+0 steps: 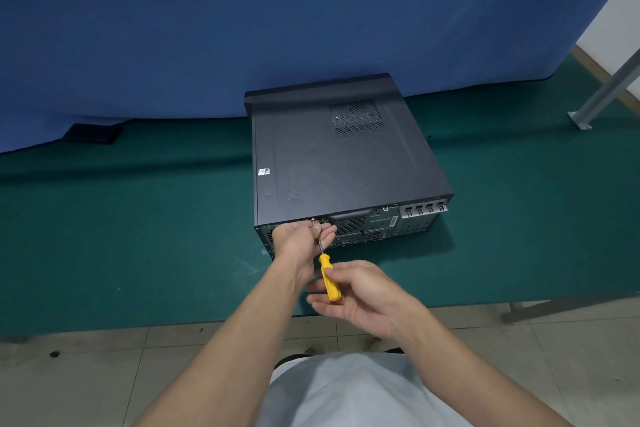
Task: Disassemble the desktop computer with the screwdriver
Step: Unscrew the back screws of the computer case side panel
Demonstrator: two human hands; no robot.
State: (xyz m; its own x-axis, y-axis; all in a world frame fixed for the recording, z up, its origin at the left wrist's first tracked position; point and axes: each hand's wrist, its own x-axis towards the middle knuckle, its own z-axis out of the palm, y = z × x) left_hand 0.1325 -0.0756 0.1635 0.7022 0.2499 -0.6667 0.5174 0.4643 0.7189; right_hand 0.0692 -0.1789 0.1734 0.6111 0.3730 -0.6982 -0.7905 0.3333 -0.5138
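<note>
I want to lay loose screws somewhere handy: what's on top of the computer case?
Only a small white sticker and a perforated vent show on the closed lid of the computer case. The inside is hidden beneath it; the left hand covers part of the rear panel.

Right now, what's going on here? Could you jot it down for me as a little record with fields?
setting: green mat underneath, blue cloth behind
object: black desktop computer, lying flat, rear panel facing the person
tool: screwdriver with yellow handle, tip at a silver screw by the rear panel's top edge
left hand: fingers round the metal shaft near the tip
right hand: pinches the yellow handle
stage: cover not yet off
</note>
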